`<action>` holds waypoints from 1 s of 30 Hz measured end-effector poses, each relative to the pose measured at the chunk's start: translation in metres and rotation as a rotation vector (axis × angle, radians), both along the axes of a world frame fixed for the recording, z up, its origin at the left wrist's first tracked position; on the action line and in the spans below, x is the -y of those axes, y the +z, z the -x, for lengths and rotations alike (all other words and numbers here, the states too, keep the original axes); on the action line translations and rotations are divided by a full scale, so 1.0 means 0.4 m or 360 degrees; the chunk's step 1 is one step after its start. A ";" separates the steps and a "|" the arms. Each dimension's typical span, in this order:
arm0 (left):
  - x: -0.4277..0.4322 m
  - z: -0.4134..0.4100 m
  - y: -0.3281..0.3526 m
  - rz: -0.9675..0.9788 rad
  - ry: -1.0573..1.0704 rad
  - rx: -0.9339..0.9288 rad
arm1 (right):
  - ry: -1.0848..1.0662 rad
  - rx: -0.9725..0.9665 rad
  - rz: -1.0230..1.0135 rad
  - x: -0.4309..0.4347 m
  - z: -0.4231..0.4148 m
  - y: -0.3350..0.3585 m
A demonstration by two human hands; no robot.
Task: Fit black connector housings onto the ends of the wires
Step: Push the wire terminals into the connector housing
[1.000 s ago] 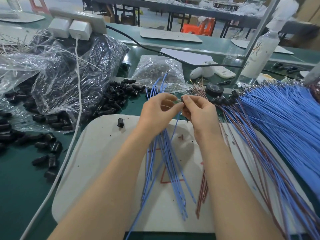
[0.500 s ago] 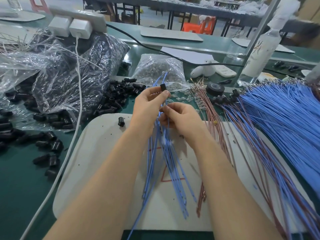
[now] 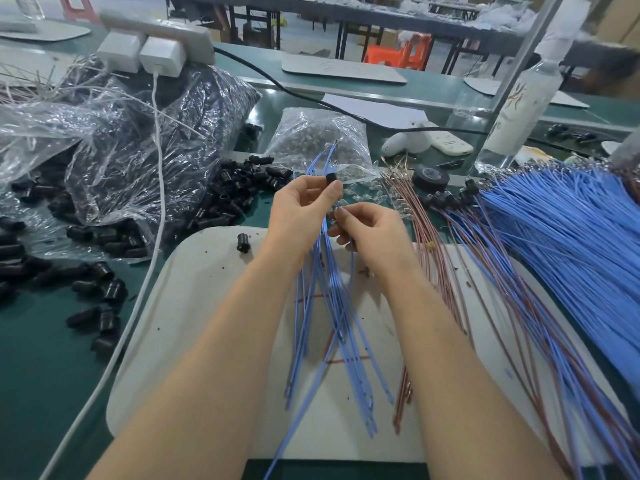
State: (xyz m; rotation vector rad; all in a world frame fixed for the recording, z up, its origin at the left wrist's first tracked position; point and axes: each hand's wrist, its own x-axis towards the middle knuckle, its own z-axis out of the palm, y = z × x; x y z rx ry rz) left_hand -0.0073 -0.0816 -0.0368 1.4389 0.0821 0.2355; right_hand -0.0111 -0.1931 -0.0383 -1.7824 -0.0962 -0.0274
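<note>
I see L hand (image 3: pixel 300 211) pinch a black housing (image 3: pixel 331 178) at its fingertips; R hand (image 3: pixel 372 233) pinches blue wires (image 3: pixel 333 292) just below them

No text, number or brand could be read anywhere. The clear bottle (image 3: pixel 519 109) at the back of the counter carried a brownish-orange printed mark on its white label, too blurred to make out as letters. The white board (image 3: pixel 194 306) bore a few red pen lines (image 3: pixel 346 360) that formed no legible character. The white remote-like device (image 3: pixel 446 142) showed only tiny dark specks, too small to tell as writing.
</note>
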 end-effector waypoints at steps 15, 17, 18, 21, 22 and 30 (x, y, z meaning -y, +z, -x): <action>0.023 0.013 0.004 0.0039 -0.0158 0.0053 | -0.0037 0.0005 -0.0324 -0.001 -0.009 -0.008; 0.023 0.014 0.004 0.0043 -0.0162 0.0059 | -0.0033 0.0027 -0.0274 0.000 -0.008 -0.007; 0.023 0.015 0.005 0.0044 -0.0159 0.0063 | -0.0033 0.0038 -0.0254 0.001 -0.007 -0.005; 0.024 0.018 0.009 0.0075 -0.0151 0.0089 | -0.0024 0.0067 -0.0208 0.005 -0.005 -0.001; 0.024 0.018 0.008 0.0089 -0.0136 0.0092 | -0.0016 0.0071 -0.0189 0.005 -0.004 -0.001; 0.016 0.010 0.001 0.0061 -0.0047 0.0094 | 0.0050 0.0061 -0.0019 0.009 0.000 0.002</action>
